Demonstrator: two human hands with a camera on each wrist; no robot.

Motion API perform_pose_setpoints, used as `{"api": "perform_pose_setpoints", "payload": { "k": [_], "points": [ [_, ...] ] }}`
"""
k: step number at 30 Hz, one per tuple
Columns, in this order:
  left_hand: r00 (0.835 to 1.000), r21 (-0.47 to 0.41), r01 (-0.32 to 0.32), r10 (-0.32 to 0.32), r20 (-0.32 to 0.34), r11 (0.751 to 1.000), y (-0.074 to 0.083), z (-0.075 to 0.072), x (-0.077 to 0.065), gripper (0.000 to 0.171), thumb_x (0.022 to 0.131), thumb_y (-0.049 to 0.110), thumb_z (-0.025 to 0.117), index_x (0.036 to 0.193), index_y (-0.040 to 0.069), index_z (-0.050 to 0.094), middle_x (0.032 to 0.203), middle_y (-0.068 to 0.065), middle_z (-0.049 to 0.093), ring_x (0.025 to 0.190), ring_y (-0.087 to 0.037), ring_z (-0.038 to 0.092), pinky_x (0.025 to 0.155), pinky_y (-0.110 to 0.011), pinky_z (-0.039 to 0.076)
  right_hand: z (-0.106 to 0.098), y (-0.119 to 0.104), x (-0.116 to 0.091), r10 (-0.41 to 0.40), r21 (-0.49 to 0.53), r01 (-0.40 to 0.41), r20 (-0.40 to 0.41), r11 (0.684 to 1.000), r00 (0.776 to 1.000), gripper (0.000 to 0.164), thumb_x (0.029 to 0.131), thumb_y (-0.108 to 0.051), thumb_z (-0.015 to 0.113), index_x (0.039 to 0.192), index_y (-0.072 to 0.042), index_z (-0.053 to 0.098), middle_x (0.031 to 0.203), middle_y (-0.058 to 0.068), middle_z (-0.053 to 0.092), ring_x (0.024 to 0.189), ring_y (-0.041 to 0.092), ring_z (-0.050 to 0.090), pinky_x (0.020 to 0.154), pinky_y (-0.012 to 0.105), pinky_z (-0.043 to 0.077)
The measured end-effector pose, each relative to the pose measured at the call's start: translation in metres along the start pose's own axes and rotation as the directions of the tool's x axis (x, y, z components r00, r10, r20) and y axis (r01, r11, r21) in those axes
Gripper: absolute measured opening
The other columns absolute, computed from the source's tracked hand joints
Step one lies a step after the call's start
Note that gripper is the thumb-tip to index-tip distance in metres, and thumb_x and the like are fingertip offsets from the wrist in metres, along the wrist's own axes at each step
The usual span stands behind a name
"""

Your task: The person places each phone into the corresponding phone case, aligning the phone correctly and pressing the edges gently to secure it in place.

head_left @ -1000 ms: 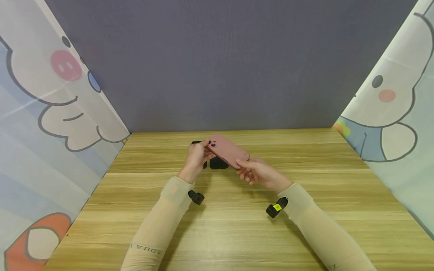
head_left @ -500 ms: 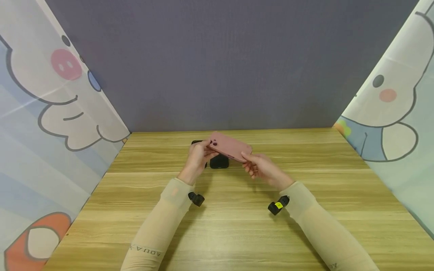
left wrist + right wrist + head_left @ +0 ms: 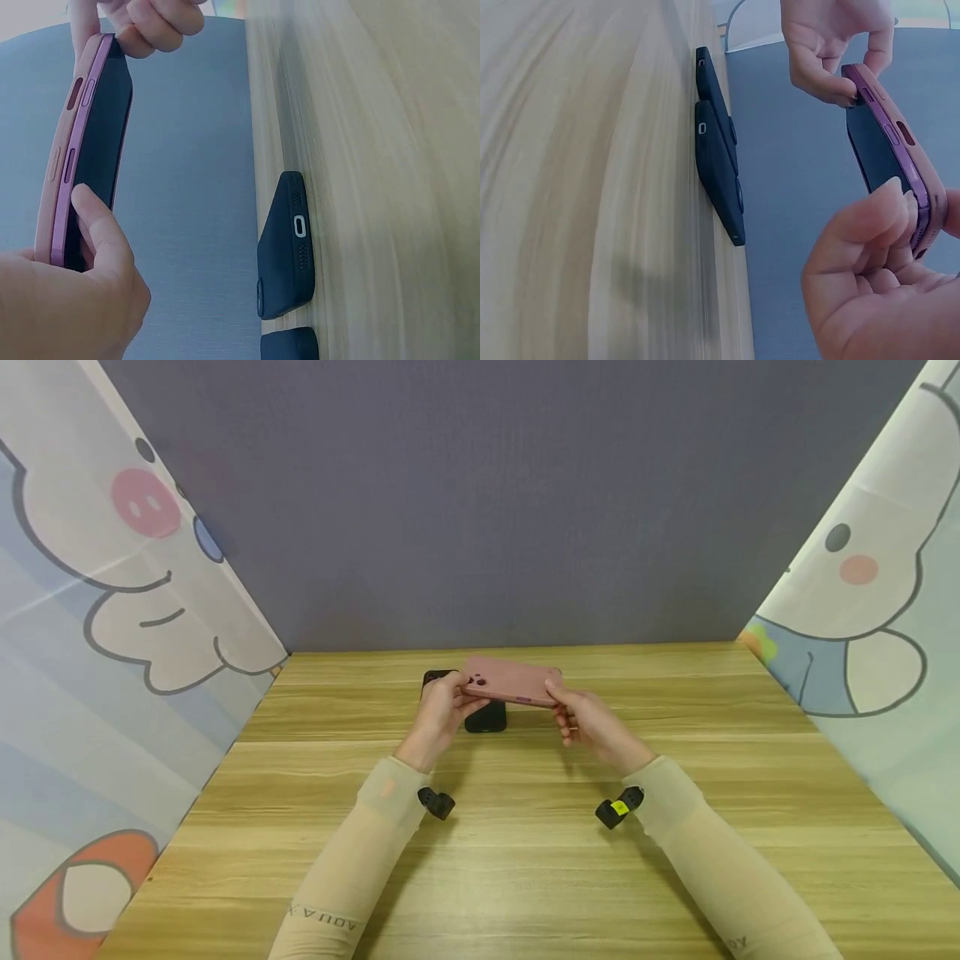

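Observation:
A purple-edged smartphone point(image 3: 107, 127) is held above the table, its dark screen facing down and a pink phone case point(image 3: 513, 679) over its back. Along the long side, the case's edge point(image 3: 54, 187) lies beside the phone's purple frame point(image 3: 71, 169); both wrist views show the phone's frame standing out of the case. My left hand point(image 3: 437, 717) pinches the camera end between thumb and fingers. At the opposite end, my right hand point(image 3: 596, 727) grips with its thumb on the case's back and fingers underneath.
Two black phones or cased phones lie side by side on the wooden table point(image 3: 480, 860), one point(image 3: 486, 717) below the held phone, the other point(image 3: 290, 344) partly behind my left hand. A grey panel point(image 3: 510, 510) rises at the back, with cartoon-printed sheets point(image 3: 862, 635) at both sides.
The right end of the phone and case has swung up and away, so they now lie nearly level across the view. My right hand has moved slightly right; the left has barely moved.

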State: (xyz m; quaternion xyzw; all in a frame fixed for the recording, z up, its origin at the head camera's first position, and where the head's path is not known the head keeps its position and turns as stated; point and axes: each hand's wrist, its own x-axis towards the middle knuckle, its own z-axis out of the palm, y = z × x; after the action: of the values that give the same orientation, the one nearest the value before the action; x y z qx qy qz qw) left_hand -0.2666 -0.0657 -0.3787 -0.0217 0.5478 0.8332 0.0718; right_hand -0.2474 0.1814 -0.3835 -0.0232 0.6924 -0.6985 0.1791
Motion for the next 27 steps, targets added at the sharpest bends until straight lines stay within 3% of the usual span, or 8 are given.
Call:
{"api": "perform_pose_setpoints", "payload": {
  "k": [7, 17, 27],
  "points": [
    [0.999, -0.028, 0.025, -0.026, -0.031, 0.999, -0.0030, 0.0001, 0.0007, 0.037, 0.102, 0.009, 0.048, 0.137, -0.005, 0.052, 0.123, -0.021, 0.057, 0.098, -0.027, 0.065, 0.087, -0.035, 0.058, -0.0014, 0.0017, -0.0008, 0.023, -0.028, -0.022, 0.029, 0.999, 0.999, 0.049, 0.104, -0.053, 0.051, 0.080, -0.011, 0.053, 0.067, -0.001, 0.048, 0.055, 0.014, 0.043, 0.053, 0.027, 0.043],
    [0.999, -0.047, 0.030, -0.031, -0.027, 0.998, -0.0041, 0.0003, -0.0002, 0.039, 0.100, 0.009, 0.049, 0.135, -0.007, 0.051, 0.118, -0.021, 0.056, 0.095, -0.028, 0.065, 0.086, -0.036, 0.058, -0.0014, 0.0009, 0.0018, -0.036, -0.062, 0.037, 0.014, 0.997, 0.999, 0.044, 0.107, -0.043, 0.052, 0.080, -0.008, 0.053, 0.067, -0.002, 0.047, 0.055, 0.010, 0.041, 0.052, 0.022, 0.040],
    [1.000, -0.057, 0.030, -0.029, 0.011, 0.998, -0.0051, 0.0035, -0.0012, 0.038, 0.103, 0.009, 0.045, 0.138, -0.006, 0.049, 0.123, -0.023, 0.056, 0.103, -0.029, 0.064, 0.094, -0.038, 0.056, -0.0055, 0.0011, 0.0023, -0.064, 0.003, 0.064, -0.008, 0.998, 0.998, 0.039, 0.106, -0.036, 0.055, 0.078, -0.009, 0.055, 0.068, -0.003, 0.048, 0.057, 0.009, 0.041, 0.055, 0.023, 0.040]
  ]
}}
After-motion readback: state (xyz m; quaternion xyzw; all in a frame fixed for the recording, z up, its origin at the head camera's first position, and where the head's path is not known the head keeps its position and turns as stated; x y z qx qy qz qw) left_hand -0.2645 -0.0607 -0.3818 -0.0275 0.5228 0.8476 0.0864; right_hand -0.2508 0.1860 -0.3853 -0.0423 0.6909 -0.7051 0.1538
